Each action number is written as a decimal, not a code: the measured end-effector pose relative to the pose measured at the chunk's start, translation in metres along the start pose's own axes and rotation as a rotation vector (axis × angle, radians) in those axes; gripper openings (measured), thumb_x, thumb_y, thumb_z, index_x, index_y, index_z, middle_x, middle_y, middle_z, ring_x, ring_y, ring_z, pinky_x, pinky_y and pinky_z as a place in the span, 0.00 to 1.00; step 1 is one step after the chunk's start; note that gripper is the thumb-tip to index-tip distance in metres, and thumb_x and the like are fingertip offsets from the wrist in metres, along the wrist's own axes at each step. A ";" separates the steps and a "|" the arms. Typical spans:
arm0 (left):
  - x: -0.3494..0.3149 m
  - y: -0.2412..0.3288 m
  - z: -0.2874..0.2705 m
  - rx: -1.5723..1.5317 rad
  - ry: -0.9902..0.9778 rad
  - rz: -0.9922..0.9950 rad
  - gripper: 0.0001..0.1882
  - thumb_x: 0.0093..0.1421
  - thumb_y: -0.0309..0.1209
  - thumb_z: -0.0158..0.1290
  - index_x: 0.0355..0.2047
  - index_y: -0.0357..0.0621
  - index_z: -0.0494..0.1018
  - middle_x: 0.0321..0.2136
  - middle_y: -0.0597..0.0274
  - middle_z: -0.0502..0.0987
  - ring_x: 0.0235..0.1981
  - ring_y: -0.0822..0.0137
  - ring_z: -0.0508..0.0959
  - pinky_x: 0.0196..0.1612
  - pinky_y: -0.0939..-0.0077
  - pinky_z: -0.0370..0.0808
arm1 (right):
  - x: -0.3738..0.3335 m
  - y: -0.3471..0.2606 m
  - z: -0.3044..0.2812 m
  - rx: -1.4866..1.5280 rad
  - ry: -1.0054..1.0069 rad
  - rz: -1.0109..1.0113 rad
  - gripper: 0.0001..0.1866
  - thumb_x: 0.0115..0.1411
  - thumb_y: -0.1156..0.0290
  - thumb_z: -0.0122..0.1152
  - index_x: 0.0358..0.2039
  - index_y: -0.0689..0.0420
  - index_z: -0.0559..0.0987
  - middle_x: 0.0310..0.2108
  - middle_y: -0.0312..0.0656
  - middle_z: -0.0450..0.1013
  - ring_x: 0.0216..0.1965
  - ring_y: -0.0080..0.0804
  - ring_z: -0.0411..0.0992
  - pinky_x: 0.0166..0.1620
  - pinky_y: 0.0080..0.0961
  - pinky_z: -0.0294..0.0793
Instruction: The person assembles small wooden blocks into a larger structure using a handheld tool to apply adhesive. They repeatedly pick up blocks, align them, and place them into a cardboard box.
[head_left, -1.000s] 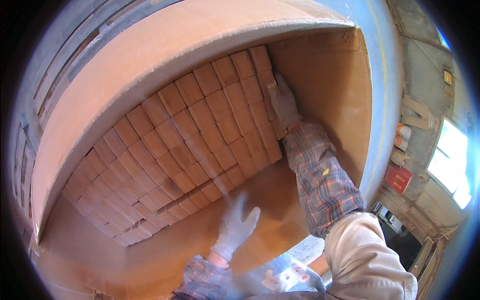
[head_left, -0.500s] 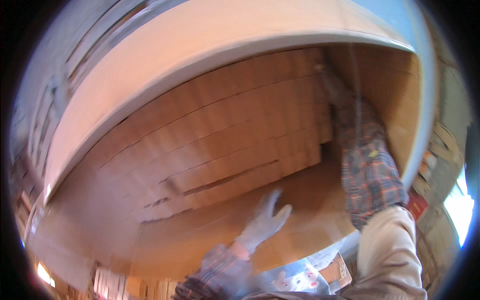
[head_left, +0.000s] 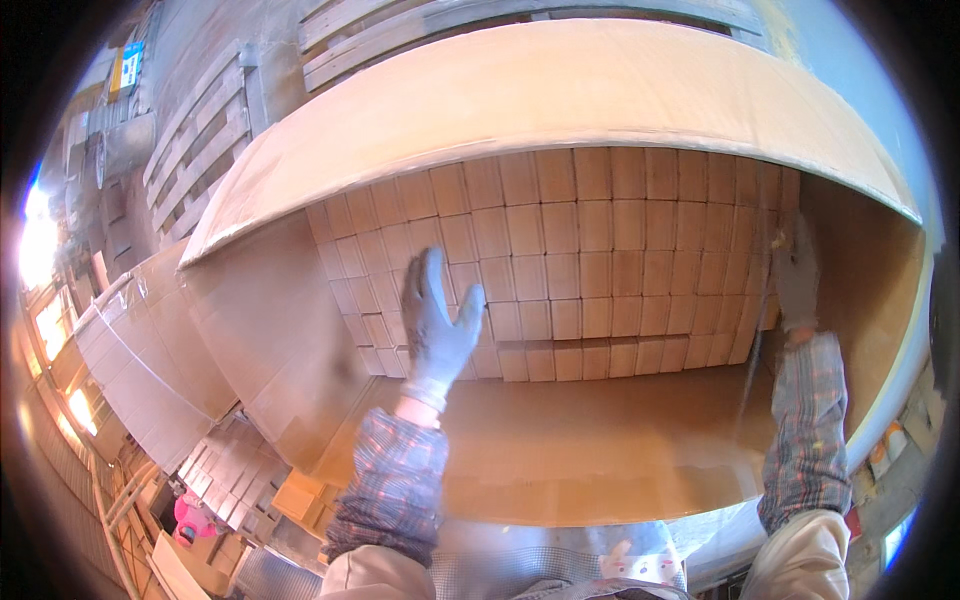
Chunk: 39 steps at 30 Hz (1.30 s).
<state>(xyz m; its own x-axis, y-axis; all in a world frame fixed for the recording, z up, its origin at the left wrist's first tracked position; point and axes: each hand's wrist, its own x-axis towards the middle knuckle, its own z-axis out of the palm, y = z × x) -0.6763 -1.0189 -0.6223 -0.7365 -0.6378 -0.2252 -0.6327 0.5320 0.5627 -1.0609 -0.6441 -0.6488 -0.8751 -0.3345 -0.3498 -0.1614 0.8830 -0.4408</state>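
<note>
A large cardboard carton (head_left: pixel 560 80) lies before me with its flaps spread. Inside it, small plain brown boxes (head_left: pixel 595 265) are packed tightly in several rows. My left hand (head_left: pixel 440 315), in a grey glove, is over the left part of these rows with thumb and fingers apart and nothing in it. At the right end of the rows, my right hand (head_left: pixel 797 270), also gloved, reaches down between the boxes and the carton's right wall. Its fingers look stretched out along the end boxes, in shadow; I see nothing held in it.
Wooden pallets (head_left: pixel 205 145) lie on the floor beyond the carton. Another carton (head_left: pixel 150 345) with a pale strap stands at the left. Below it are stacked slats (head_left: pixel 232 470) and a pink object (head_left: pixel 192 517). The carton's near flap (head_left: pixel 590 500) lies close to my body.
My view has turned and steadied, so the box rows now show clearly. My left hand has moved from the carton's near side over the boxes. My right hand stays at their right end.
</note>
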 end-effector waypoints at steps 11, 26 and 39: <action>0.059 -0.071 0.006 0.238 -0.063 -0.100 0.44 0.62 0.48 0.57 0.71 0.40 0.52 0.70 0.39 0.56 0.72 0.39 0.52 0.71 0.43 0.50 | -0.150 -0.132 0.029 0.162 -0.203 -0.137 0.27 0.69 0.73 0.57 0.66 0.68 0.66 0.66 0.57 0.66 0.68 0.46 0.64 0.69 0.37 0.61; 0.081 -0.021 0.038 0.383 -0.076 -0.177 0.36 0.63 0.56 0.53 0.66 0.53 0.67 0.71 0.32 0.48 0.73 0.30 0.45 0.71 0.36 0.45 | -0.209 -0.170 0.039 0.344 -0.326 0.073 0.25 0.66 0.76 0.58 0.63 0.67 0.70 0.63 0.54 0.70 0.66 0.42 0.67 0.67 0.33 0.62; 0.105 0.027 0.101 0.422 -0.004 -0.490 0.62 0.59 0.73 0.45 0.69 0.22 0.51 0.74 0.34 0.41 0.75 0.35 0.39 0.73 0.39 0.40 | -0.212 -0.159 0.035 0.510 -0.294 0.162 0.25 0.66 0.74 0.58 0.63 0.67 0.70 0.61 0.53 0.72 0.62 0.42 0.71 0.65 0.33 0.66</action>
<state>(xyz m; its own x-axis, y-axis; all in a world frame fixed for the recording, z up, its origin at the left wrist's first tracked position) -0.7948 -1.0150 -0.7114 -0.3386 -0.8607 -0.3803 -0.9349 0.3533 0.0329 -0.8340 -0.7254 -0.5336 -0.6959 -0.3499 -0.6271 0.2657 0.6858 -0.6775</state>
